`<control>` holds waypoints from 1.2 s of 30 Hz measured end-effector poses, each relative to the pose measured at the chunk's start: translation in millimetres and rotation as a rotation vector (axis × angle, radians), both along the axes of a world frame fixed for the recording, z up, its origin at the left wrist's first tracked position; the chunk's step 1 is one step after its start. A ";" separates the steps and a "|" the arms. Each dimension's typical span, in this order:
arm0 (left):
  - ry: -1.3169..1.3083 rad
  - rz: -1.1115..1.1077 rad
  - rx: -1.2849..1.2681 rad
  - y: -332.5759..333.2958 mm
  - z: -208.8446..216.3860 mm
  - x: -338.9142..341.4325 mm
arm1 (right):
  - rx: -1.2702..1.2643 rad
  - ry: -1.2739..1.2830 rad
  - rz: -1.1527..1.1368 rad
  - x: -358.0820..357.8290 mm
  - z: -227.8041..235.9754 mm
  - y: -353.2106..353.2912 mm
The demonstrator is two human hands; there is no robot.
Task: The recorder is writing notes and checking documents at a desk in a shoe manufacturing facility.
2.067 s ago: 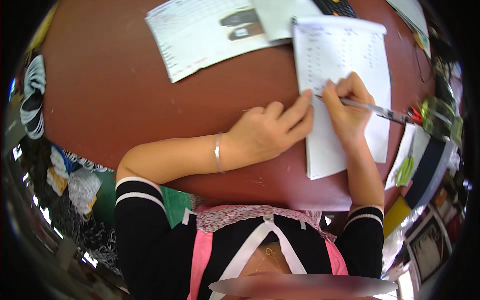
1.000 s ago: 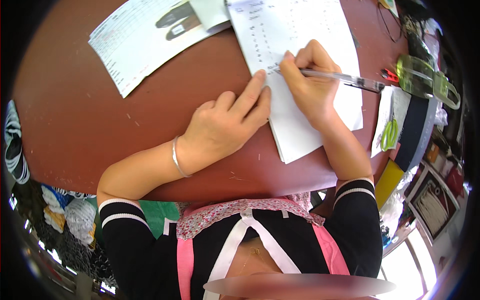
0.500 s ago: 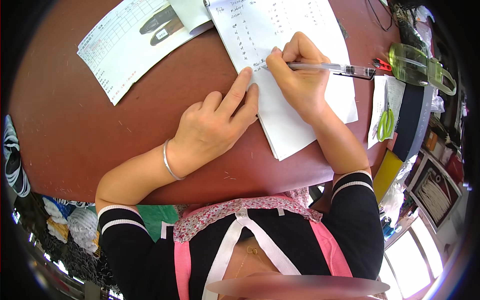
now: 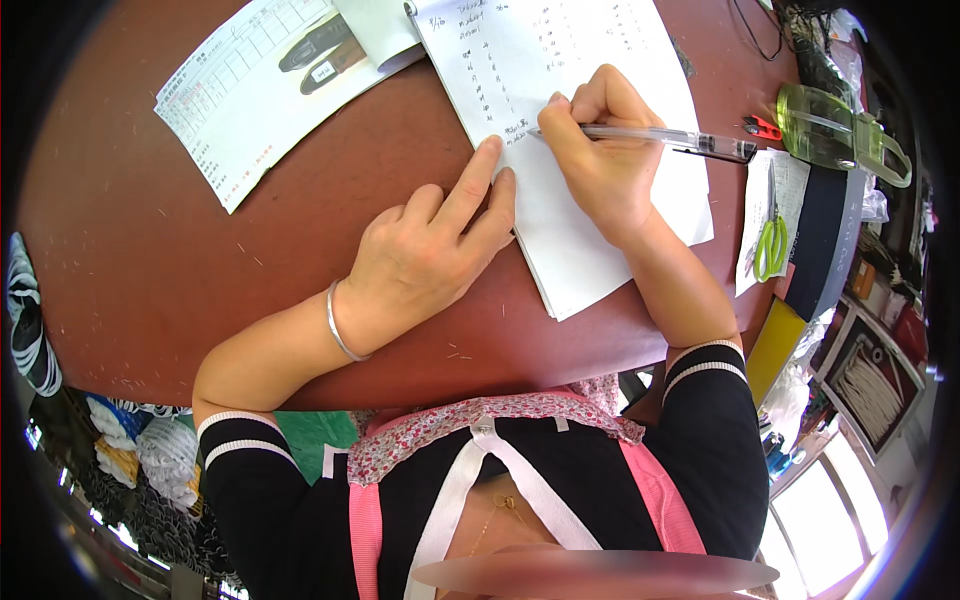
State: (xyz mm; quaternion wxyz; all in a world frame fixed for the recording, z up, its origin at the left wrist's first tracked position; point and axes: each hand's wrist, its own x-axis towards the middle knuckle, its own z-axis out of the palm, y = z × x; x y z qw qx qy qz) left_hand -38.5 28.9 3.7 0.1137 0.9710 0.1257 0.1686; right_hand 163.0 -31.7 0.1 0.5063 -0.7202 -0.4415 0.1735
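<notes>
A clear pen [image 4: 690, 139] with a dark end is pinched in my right hand [image 4: 608, 160], its tip on the page of a white notepad [image 4: 585, 255]. Columns of handwriting fill the upper part of that page, and the lower part is blank. My left hand [image 4: 425, 245] lies on the table with its fingers stretched out, the index and middle fingertips touching the notepad's left edge. Nothing is in it. A silver bangle [image 4: 340, 320] circles the left wrist.
A printed sheet [image 4: 250, 95] with a shoe picture lies at the far left of the brown table [image 4: 300, 230]. On the right are green-handled scissors [image 4: 772, 240] on a paper, a red thread snipper [image 4: 762, 127] and a green transparent bottle [image 4: 820, 128]. Striped cloth [image 4: 30, 320] sits at the left edge.
My right hand and the pen have shifted slightly to the right along the line, and a few more marks stand on the page. My left hand stays in place.
</notes>
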 end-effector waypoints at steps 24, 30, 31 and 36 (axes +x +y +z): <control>-0.028 0.040 0.133 -5.1 -4.9 -2.7 | -0.055 0.438 0.090 27.7 15.3 -2.6; -0.002 0.005 0.084 1.2 -1.6 -2.5 | 0.008 0.288 0.028 19.4 5.4 2.8; 0.048 0.002 0.073 2.2 3.5 -2.5 | 0.066 0.258 0.041 14.9 4.8 5.3; 0.021 -0.011 0.038 3.2 5.0 -2.5 | -0.041 0.093 -0.007 11.8 6.7 1.9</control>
